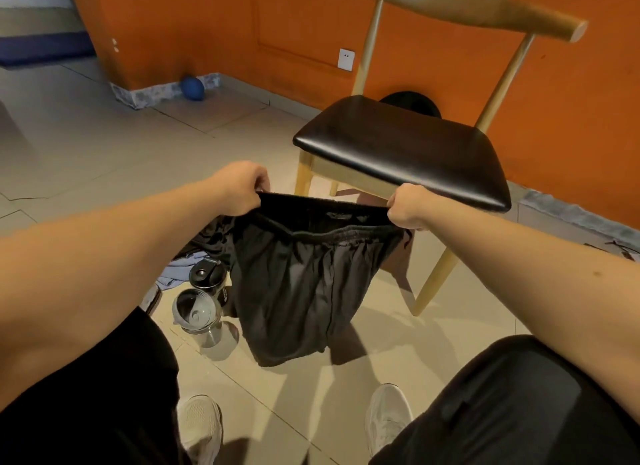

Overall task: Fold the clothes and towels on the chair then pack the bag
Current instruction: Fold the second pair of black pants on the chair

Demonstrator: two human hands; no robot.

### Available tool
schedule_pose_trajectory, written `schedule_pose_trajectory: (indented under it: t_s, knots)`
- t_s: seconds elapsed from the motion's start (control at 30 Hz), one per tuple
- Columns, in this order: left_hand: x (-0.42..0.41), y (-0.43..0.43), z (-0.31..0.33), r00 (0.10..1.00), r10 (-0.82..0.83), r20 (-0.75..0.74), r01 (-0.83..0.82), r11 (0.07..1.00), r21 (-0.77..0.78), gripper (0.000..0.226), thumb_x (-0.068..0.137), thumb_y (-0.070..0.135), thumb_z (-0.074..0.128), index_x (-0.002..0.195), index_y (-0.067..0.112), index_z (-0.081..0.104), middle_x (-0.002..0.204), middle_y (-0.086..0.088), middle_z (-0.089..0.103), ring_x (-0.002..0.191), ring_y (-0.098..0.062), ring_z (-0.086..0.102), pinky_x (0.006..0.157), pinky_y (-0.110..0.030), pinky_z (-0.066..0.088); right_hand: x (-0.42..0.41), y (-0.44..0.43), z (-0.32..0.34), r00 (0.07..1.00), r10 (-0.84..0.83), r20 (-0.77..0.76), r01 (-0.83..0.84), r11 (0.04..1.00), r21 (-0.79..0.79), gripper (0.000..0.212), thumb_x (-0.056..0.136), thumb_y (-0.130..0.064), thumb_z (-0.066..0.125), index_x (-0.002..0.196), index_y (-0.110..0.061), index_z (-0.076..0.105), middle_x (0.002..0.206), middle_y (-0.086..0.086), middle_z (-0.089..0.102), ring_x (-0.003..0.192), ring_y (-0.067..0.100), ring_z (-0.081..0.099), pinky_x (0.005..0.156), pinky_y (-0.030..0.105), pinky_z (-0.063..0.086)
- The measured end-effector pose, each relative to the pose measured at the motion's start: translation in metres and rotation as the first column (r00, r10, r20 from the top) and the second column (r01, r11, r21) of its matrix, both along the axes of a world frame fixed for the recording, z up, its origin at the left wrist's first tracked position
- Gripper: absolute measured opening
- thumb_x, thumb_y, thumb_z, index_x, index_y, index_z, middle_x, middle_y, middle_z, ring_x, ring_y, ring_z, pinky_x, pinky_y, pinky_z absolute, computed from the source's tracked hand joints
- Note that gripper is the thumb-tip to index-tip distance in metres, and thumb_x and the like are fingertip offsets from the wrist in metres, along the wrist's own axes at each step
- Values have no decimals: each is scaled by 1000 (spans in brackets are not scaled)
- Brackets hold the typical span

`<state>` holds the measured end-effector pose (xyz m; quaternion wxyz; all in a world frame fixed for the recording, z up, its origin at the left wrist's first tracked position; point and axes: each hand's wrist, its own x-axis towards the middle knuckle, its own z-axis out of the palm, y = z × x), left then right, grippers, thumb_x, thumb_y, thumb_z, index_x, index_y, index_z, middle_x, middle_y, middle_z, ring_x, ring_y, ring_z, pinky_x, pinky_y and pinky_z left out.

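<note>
The left hand (242, 187) and right hand (408, 206) each pinch one end of the waistband of black shorts (304, 277), fingers curled tight, stretching it; the shorts hang above the floor (86, 145), just near of the chair (401, 152). Two bottles (201, 312) stand left.

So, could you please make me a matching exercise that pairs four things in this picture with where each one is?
Things: 1 black shorts; 2 blue ball; 3 chair; 4 clear shaker cup.
Places: A against the skirting, far left; B standing left of the hanging shorts; C held at the waistband by left hand and right hand; D standing just beyond the hands.
Pairs: 1-C; 2-A; 3-D; 4-B.
</note>
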<state>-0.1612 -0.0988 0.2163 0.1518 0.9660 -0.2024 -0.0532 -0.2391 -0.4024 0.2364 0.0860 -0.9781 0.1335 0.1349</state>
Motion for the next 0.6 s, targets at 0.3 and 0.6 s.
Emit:
schedule_pose_trajectory:
  t_s: [0.3, 0.6]
  knots:
    - [-13, -7, 5, 852, 354, -386, -480, 822, -306, 22, 103, 18, 54, 101, -4, 60, 83, -18, 71, 61, -31, 69, 64, -41, 64, 2, 15, -6, 954, 298, -26, -295, 952, 79, 39, 79, 4, 54, 105, -14, 76, 101, 13, 75, 98, 35, 67, 85, 52, 59]
    - [-4, -24, 7, 769, 181, -613, -575, 615, -539, 29, 89, 1, 74, 114, 3, 61, 114, -13, 65, 102, -27, 67, 90, -39, 60, 1, 38, -10, 989, 138, -56, -131, 985, 114, 38, 101, -43, 60, 87, -8, 64, 86, 7, 61, 79, 29, 65, 56, 31, 49]
